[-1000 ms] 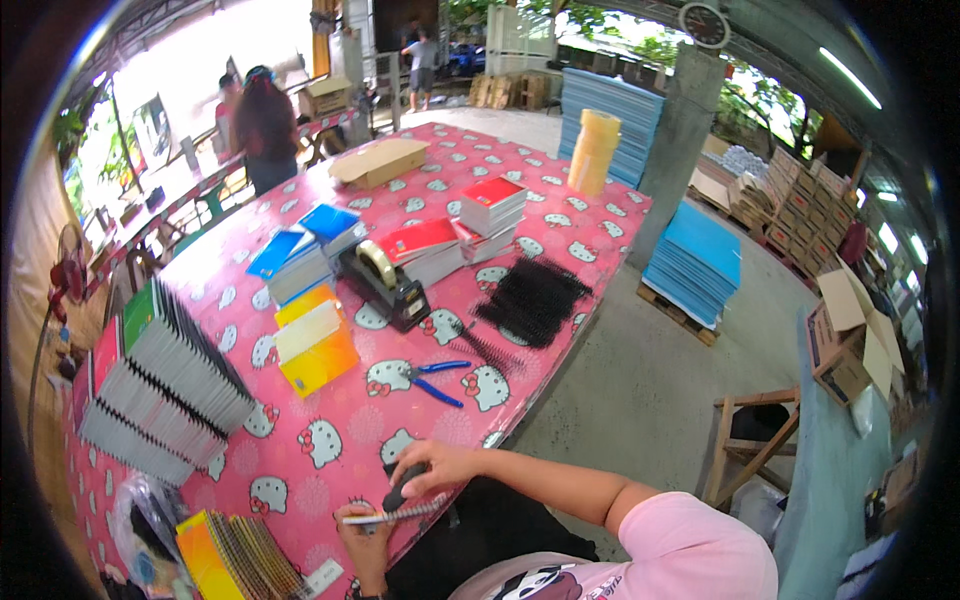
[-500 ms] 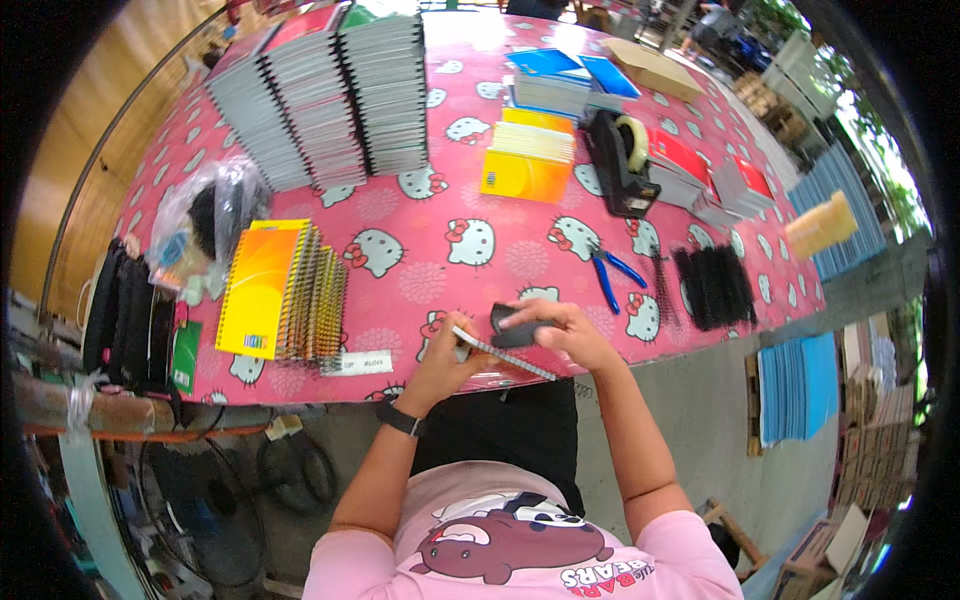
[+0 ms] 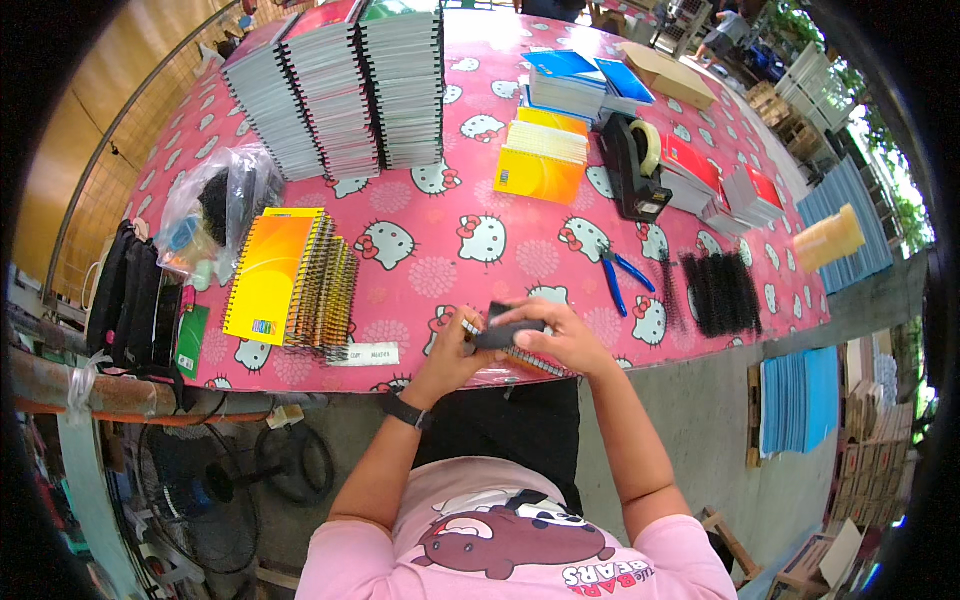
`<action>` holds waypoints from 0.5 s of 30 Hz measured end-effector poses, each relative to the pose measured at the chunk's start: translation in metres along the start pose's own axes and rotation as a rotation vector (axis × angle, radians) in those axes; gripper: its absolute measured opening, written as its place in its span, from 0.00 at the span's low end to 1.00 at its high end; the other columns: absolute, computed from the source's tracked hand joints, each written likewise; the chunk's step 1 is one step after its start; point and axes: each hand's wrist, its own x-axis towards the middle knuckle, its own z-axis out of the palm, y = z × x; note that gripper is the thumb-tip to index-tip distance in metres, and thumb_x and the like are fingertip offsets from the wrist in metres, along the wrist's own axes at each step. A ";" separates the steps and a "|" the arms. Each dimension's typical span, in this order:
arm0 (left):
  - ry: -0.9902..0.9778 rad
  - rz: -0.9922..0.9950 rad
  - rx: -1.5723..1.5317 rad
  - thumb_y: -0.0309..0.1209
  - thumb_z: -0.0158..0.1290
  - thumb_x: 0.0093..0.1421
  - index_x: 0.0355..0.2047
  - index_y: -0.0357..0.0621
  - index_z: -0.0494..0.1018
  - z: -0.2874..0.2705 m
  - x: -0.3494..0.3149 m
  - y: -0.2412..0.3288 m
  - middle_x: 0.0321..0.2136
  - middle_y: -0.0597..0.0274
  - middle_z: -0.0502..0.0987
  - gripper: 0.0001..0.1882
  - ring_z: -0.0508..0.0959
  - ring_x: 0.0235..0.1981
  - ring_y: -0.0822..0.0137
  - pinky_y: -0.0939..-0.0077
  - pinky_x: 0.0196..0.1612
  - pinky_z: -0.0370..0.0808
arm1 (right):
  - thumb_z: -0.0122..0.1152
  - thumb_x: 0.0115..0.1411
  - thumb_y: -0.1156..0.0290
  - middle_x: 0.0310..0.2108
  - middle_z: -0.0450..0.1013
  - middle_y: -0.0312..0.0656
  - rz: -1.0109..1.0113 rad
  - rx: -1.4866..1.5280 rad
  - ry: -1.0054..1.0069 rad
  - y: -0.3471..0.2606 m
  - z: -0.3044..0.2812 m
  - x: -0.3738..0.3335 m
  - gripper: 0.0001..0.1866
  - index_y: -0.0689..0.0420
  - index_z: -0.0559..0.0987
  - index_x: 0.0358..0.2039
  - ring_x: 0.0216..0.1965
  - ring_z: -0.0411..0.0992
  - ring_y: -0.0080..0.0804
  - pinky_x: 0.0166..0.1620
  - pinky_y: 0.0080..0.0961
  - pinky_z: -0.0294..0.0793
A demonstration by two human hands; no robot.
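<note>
At the table's near edge my left hand [image 3: 450, 358] is closed round one end of a small notebook [image 3: 542, 363], standing on its side with the perforated or bound edge up. Its cover is mostly hidden; an orange strip shows. In my right hand [image 3: 562, 338] is a dark grey, block-like piece [image 3: 508, 335], gripped between fingers and thumb and resting on the notebook's upper edge close to my left fingers. Left of my hands stands a row of yellow-orange spiral notebooks [image 3: 268, 290]. Blue-handled pliers [image 3: 627, 280] and black binding coils [image 3: 720, 293] lie to the right.
Tall stacks of bound notebooks [image 3: 400, 95] rise at the far left, beside a plastic bag [image 3: 222, 205]. Farther right are yellow notebooks [image 3: 540, 170], a tape dispenser [image 3: 630, 170] and red-covered stacks [image 3: 690, 170]. A white label strip [image 3: 368, 354] lies near the front edge.
The dark block has moved left and down onto the notebook's edge, toward my left hand. The notebook has tilted, so some orange cover now shows. My view has shifted slightly.
</note>
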 end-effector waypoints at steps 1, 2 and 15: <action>-0.006 -0.033 0.008 0.28 0.64 0.48 0.34 0.46 0.58 -0.002 -0.001 -0.001 0.31 0.69 0.59 0.23 0.62 0.35 0.76 0.80 0.38 0.64 | 0.64 0.48 0.54 0.48 0.69 0.53 0.019 -0.185 0.086 0.014 -0.002 0.002 0.24 0.56 0.78 0.42 0.52 0.64 0.44 0.55 0.38 0.60; -0.010 -0.058 0.019 0.28 0.63 0.48 0.35 0.46 0.58 -0.003 -0.001 0.001 0.31 0.69 0.59 0.23 0.62 0.35 0.75 0.80 0.38 0.64 | 0.64 0.47 0.53 0.48 0.68 0.52 -0.011 -0.349 0.201 0.020 -0.007 0.002 0.25 0.55 0.77 0.43 0.51 0.64 0.44 0.54 0.38 0.61; 0.245 0.266 0.200 0.26 0.59 0.51 0.32 0.40 0.68 0.017 0.012 0.069 0.28 0.63 0.70 0.12 0.71 0.29 0.72 0.78 0.32 0.68 | 0.64 0.48 0.74 0.32 0.68 0.45 -0.272 -0.486 0.377 -0.027 0.020 -0.017 0.13 0.59 0.75 0.36 0.35 0.67 0.42 0.37 0.31 0.68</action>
